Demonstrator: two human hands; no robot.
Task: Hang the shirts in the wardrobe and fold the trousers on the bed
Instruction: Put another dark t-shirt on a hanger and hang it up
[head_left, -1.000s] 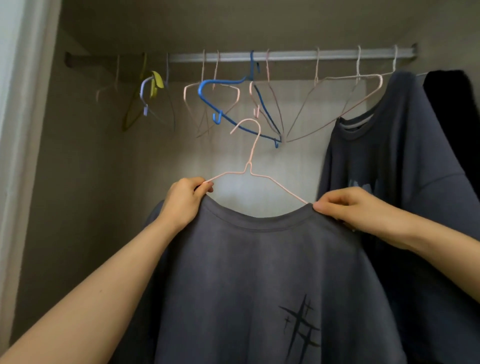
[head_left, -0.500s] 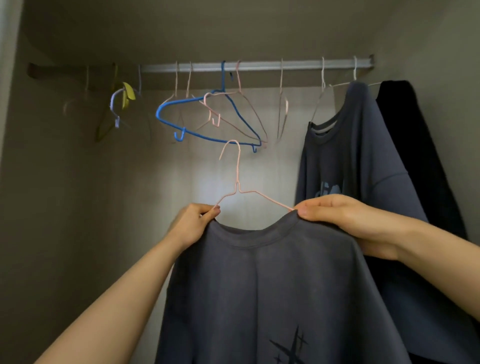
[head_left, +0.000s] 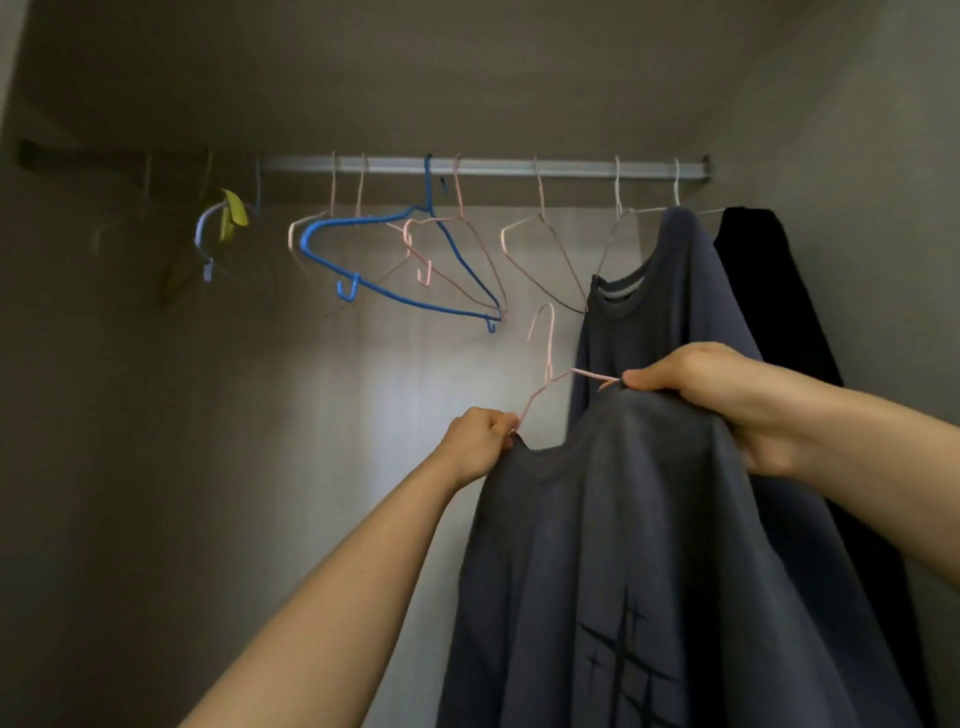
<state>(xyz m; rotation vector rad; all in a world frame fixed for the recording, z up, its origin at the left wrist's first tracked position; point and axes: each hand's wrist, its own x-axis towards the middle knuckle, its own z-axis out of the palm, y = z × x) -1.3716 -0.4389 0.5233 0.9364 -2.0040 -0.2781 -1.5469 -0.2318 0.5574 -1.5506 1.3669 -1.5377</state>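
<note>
You held a grey shirt (head_left: 649, 545) on a pink hanger (head_left: 546, 358) below the rail (head_left: 483, 167).
Left hand (head_left: 480, 439) and right hand (head_left: 717, 395) pinched its shoulders; blue hanger (head_left: 395, 299) hung mid-rail, another shirt (head_left: 675, 322) and black garment (head_left: 763, 291) at its right end.

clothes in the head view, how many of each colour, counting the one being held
grey shirts: 2 (held shirt, hung shirt)
black garment: 1
total: 3
</note>
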